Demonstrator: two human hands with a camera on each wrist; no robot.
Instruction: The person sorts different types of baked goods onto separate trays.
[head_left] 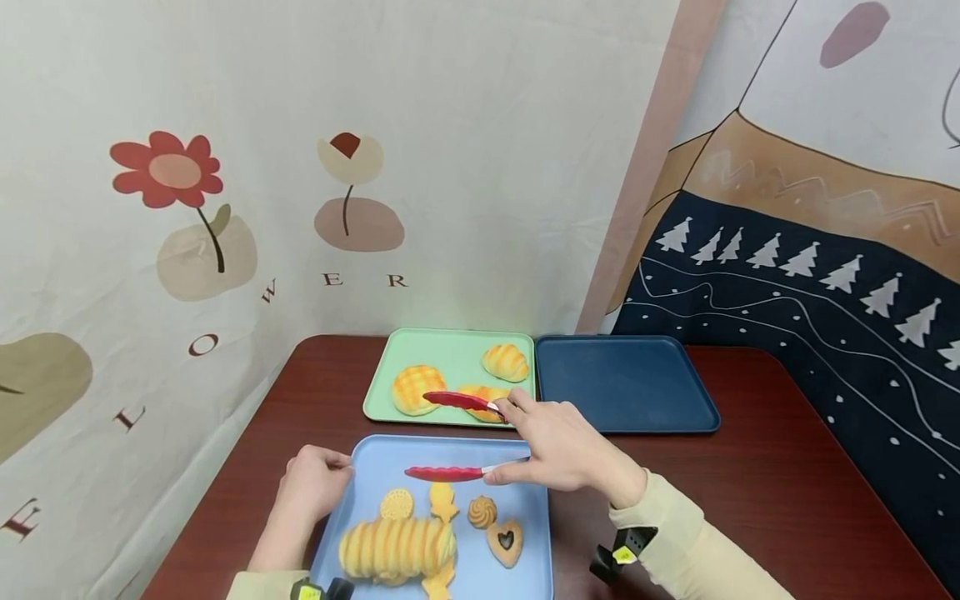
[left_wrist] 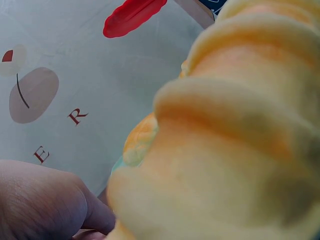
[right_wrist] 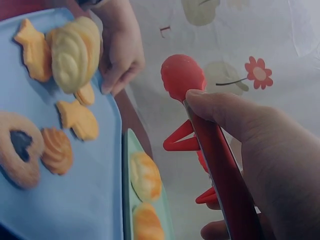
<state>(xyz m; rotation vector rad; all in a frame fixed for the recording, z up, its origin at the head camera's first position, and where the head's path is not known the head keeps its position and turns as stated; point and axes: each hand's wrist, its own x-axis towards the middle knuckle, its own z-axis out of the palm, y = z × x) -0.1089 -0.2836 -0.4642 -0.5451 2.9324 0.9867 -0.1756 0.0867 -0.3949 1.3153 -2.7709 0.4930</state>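
Note:
My left hand (head_left: 315,483) grips the left rim of the light blue tray (head_left: 536,542), fingers curled at its edge. In my right hand (head_left: 562,446) is a pair of red-tipped tongs (head_left: 446,473), arms spread apart with nothing between them. They hover over the tray's far part. On that tray lies a long striped bread roll (head_left: 397,548), partly over other cookies. Around it are a round cracker (head_left: 396,503), a fish-shaped cookie (head_left: 442,500), a swirl cookie (head_left: 482,512) and a heart-shaped cookie (head_left: 505,543). The roll fills much of the left wrist view.
Behind stands a green tray (head_left: 457,342) bearing a round bun (head_left: 416,389), a small striped roll (head_left: 506,362) and another bread (head_left: 480,400) partly hidden by the tongs. A navy tray (head_left: 622,383) adjoins it on the right. A printed cloth (head_left: 480,167) hangs behind the table.

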